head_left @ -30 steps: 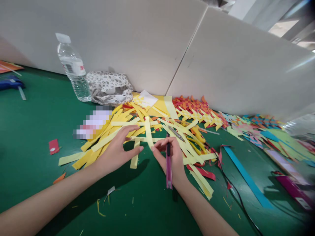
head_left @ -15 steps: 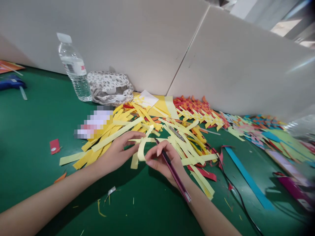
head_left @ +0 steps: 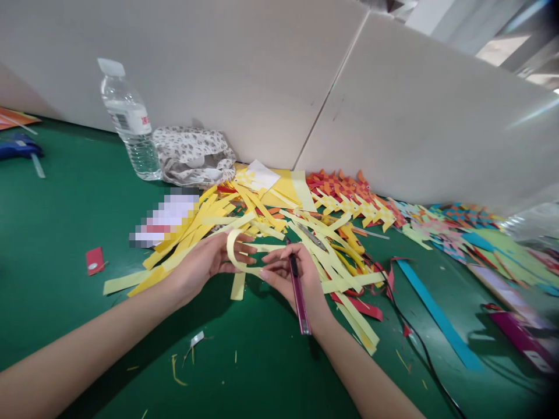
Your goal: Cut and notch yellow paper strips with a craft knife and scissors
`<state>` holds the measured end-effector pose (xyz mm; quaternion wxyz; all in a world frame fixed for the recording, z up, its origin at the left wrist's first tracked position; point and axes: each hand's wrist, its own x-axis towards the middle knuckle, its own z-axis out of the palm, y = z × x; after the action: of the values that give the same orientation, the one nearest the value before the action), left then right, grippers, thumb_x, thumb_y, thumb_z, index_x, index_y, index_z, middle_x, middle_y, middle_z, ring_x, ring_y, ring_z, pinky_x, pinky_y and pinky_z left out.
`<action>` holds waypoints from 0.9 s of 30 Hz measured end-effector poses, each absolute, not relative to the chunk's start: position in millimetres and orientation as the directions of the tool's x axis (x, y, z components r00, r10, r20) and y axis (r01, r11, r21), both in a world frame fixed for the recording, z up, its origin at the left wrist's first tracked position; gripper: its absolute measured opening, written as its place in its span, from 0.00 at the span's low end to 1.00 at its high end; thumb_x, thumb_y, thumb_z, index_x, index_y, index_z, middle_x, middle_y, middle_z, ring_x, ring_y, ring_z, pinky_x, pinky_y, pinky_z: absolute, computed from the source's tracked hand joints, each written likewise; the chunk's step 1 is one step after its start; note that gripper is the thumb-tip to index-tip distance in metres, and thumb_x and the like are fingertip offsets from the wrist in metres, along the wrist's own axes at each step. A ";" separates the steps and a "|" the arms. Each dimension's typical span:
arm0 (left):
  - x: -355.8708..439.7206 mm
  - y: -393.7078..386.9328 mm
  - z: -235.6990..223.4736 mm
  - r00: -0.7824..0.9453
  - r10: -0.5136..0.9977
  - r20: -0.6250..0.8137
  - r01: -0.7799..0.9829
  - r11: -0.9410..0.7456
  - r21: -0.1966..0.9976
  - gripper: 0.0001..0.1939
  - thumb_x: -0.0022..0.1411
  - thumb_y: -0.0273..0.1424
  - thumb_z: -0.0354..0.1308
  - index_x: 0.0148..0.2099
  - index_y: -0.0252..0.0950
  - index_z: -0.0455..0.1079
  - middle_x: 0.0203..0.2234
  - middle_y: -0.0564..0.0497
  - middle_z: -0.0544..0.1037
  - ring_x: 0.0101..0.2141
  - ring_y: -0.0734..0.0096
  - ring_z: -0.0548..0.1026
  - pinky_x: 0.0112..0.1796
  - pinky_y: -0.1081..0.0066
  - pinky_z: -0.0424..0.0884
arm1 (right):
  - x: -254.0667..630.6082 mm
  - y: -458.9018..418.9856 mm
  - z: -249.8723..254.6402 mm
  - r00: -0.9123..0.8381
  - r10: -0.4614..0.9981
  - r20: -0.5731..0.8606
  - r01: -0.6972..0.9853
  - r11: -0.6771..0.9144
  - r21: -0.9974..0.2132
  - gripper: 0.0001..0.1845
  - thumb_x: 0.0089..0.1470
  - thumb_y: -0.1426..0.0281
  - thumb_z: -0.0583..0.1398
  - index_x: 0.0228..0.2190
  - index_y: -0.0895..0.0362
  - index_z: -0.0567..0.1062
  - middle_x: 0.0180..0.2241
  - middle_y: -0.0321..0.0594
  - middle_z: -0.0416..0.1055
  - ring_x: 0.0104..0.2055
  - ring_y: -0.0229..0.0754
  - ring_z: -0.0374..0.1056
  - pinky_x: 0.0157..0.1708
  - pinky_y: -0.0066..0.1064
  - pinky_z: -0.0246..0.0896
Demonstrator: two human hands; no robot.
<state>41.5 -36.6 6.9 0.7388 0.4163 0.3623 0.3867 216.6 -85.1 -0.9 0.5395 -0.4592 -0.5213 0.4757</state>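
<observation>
A pale yellow paper strip (head_left: 232,251) bends into a curl between my two hands. My right hand (head_left: 301,273) pinches one end of it between thumb and fingertips. The same hand also keeps hold of a slim purple utility knife (head_left: 300,302), its black part up and its butt end toward me. My left hand (head_left: 207,262) is cupped, fingers apart and stretched to the right, with the strip's curl lying across them. Beneath and behind both hands spread yellow paper strips (head_left: 183,254) and pale yellow strips (head_left: 349,318).
A water bottle (head_left: 136,137) and a patterned cloth pouch (head_left: 192,152) stand by the partition (head_left: 209,70). Woven paper fish (head_left: 356,208) lie at the back right. A black cable (head_left: 419,337) and a blue strip (head_left: 439,317) are rightward; a blue glue gun (head_left: 20,146) is far left.
The strip's curl has swung left, onto my left hand's fingers. My right hand has turned slightly, so the knife stands more upright.
</observation>
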 end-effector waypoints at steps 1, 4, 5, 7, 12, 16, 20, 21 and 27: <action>41.2 -35.5 7.8 0.421 0.877 -0.231 -0.301 0.376 0.876 0.18 0.60 0.41 0.49 0.44 0.35 0.71 0.36 0.43 0.79 0.35 0.62 0.77 0.35 0.66 0.72 | 216.6 -85.0 -0.4 0.014 0.991 0.132 -0.021 0.132 -0.991 0.21 0.40 0.70 0.68 0.29 0.52 0.60 0.31 0.33 0.71 0.31 0.38 0.71 0.33 0.33 0.67; 40.1 -31.6 10.3 0.310 0.918 -0.247 -0.410 0.364 0.836 0.18 0.61 0.40 0.49 0.49 0.37 0.67 0.37 0.45 0.79 0.32 0.65 0.77 0.32 0.67 0.74 | 215.5 -86.3 2.1 0.012 0.990 0.141 0.042 0.141 -0.989 0.20 0.41 0.70 0.68 0.28 0.52 0.60 0.26 0.31 0.71 0.29 0.38 0.70 0.33 0.34 0.66; 39.6 -30.4 10.7 0.273 0.931 -0.244 -0.438 0.346 0.830 0.17 0.60 0.39 0.50 0.50 0.39 0.66 0.38 0.46 0.78 0.31 0.66 0.77 0.32 0.68 0.74 | 215.0 -86.8 3.0 0.007 0.990 0.143 0.061 0.142 -0.988 0.19 0.41 0.70 0.67 0.28 0.52 0.60 0.25 0.31 0.71 0.29 0.38 0.69 0.32 0.34 0.66; 38.9 -29.0 11.0 0.235 0.944 -0.231 -0.463 0.318 0.827 0.17 0.59 0.38 0.52 0.51 0.43 0.65 0.40 0.48 0.77 0.30 0.69 0.77 0.30 0.70 0.74 | 214.0 -87.5 4.5 0.010 0.989 0.147 0.085 0.146 -0.986 0.18 0.42 0.70 0.67 0.28 0.52 0.60 0.25 0.31 0.71 0.28 0.37 0.69 0.32 0.33 0.65; 37.8 -32.6 8.8 0.341 0.915 -0.215 -0.322 0.328 0.888 0.16 0.55 0.36 0.59 0.46 0.41 0.72 0.40 0.48 0.76 0.35 0.69 0.74 0.30 0.72 0.74 | 214.0 -87.7 5.2 0.055 0.978 0.202 0.118 0.195 -0.974 0.18 0.43 0.69 0.66 0.28 0.52 0.59 0.26 0.32 0.70 0.29 0.38 0.69 0.33 0.35 0.66; 37.2 -38.3 8.6 0.466 0.869 -0.168 -0.147 0.264 0.953 0.14 0.47 0.32 0.65 0.40 0.42 0.76 0.33 0.50 0.78 0.33 0.70 0.74 0.32 0.73 0.72 | 216.4 -87.0 2.9 0.111 0.957 0.267 0.113 0.255 -0.960 0.17 0.46 0.72 0.65 0.29 0.52 0.60 0.30 0.34 0.71 0.30 0.37 0.69 0.35 0.34 0.66; 36.6 -42.7 12.4 0.609 0.786 -0.108 -0.096 0.208 0.973 0.09 0.43 0.30 0.67 0.32 0.43 0.77 0.26 0.53 0.76 0.26 0.71 0.73 0.28 0.72 0.70 | 219.3 -85.9 2.7 0.195 0.930 0.311 0.132 0.289 -0.948 0.17 0.47 0.74 0.63 0.32 0.51 0.59 0.43 0.39 0.69 0.31 0.36 0.69 0.35 0.34 0.65; 36.4 -43.5 13.3 0.638 0.762 -0.108 -0.090 0.213 0.973 0.08 0.43 0.30 0.67 0.31 0.43 0.77 0.25 0.53 0.76 0.25 0.71 0.72 0.27 0.72 0.70 | 219.9 -85.9 3.1 0.196 0.928 0.316 0.142 0.292 -0.946 0.17 0.47 0.74 0.63 0.32 0.51 0.59 0.45 0.40 0.68 0.31 0.35 0.69 0.35 0.34 0.65; 36.5 -45.4 14.7 0.677 0.728 -0.107 -0.073 0.212 0.974 0.05 0.45 0.29 0.66 0.29 0.42 0.77 0.23 0.54 0.75 0.24 0.73 0.71 0.26 0.74 0.68 | 219.7 -86.9 4.0 0.131 0.952 0.278 0.180 0.253 -0.951 0.16 0.46 0.72 0.64 0.29 0.52 0.59 0.39 0.40 0.73 0.30 0.38 0.68 0.35 0.35 0.65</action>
<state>36.5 -45.4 14.7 0.7222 0.5631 0.2906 0.2773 219.7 -86.9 4.0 0.5579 -0.5041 -0.5612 0.3459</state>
